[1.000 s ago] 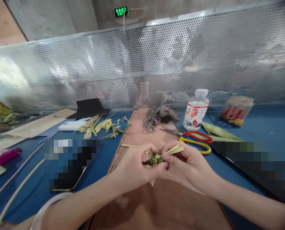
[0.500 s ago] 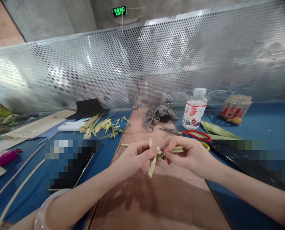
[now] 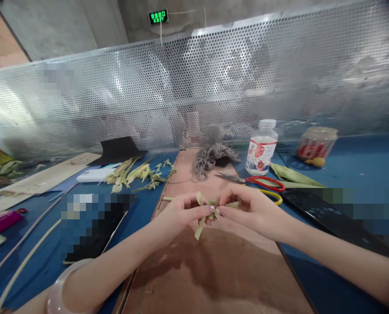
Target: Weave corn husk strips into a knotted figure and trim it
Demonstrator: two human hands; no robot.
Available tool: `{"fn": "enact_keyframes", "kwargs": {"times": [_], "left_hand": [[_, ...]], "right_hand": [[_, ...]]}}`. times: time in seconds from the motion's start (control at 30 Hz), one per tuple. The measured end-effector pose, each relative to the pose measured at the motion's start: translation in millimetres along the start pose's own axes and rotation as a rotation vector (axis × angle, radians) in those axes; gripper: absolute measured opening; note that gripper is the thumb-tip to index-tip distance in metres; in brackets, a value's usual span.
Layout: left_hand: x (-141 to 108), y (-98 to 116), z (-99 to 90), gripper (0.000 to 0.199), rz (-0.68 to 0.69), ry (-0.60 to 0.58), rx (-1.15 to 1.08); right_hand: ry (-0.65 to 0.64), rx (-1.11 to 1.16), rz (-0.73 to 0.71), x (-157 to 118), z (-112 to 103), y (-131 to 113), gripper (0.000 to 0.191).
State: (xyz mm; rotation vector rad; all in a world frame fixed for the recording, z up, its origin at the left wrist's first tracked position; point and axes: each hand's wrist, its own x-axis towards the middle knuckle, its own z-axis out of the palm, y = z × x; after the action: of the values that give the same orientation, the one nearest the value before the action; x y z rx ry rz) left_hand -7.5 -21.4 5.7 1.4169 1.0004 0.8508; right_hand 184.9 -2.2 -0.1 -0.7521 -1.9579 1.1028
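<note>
Pale green strips of leaf [image 3: 199, 229] cross between my fingers, above the pinkish-brown board. My left hand [image 3: 188, 209] pinches them from the left, its thumb pressed near the crossing. From the right, my right hand [image 3: 241, 204] grips the same strips, its thumb and fingertips almost touching those of the left. One strip end sticks up and another hangs down by the left thumb. The crossing itself is partly covered by my fingers. Beyond the right hand lie red-handled scissors [image 3: 267, 183] with grey blades, and a yellow handle [image 3: 274, 196] shows close behind the knuckles.
Behind the hands lies a tangle of grey yarn [image 3: 210, 159]. A labelled clear bottle [image 3: 261, 148] and a jar [image 3: 317, 146] stand to its right. Dark phones [image 3: 98, 235] flank the board [image 3: 214, 270]. Plant pieces [image 3: 138, 172] lie at left, before a perforated metal screen [image 3: 181, 87].
My right fingers have closed further over the strip on the right, so less of it shows. Both hands remain together at the crossing. The whole view has shifted slightly.
</note>
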Motion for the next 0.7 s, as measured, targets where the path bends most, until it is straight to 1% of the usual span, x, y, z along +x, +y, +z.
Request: {"fn": "enact_keyframes", "kwargs": {"times": [0.17, 0.33, 0.43, 0.6, 0.7], "left_hand": [[0.5, -1.0, -2.1, 0.017, 0.026, 0.005, 0.101], [2.0, -5.0, -3.8, 0.021, 0.044, -0.004, 0.152], [3.1, -6.5, -4.5, 0.021, 0.031, -0.019, 0.076], [3.3, -7.0, -6.2, 0.023, -0.081, -0.093, -0.052], [3.4, -8.6, -6.3, 0.023, -0.088, -0.104, -0.082]], "right_hand": [[-0.072, -0.057, 0.041, 2.5, -1.1, 1.3, 0.016], [-0.053, -0.155, 0.020, 2.2, 0.0, 3.0, 0.016], [-0.036, -0.226, -0.009, 0.4, 0.6, 0.9, 0.017], [-0.023, -0.325, -0.112, -2.3, 1.2, 1.5, 0.016], [-0.016, -0.383, -0.164, -2.2, 1.8, 2.5, 0.016]]}}
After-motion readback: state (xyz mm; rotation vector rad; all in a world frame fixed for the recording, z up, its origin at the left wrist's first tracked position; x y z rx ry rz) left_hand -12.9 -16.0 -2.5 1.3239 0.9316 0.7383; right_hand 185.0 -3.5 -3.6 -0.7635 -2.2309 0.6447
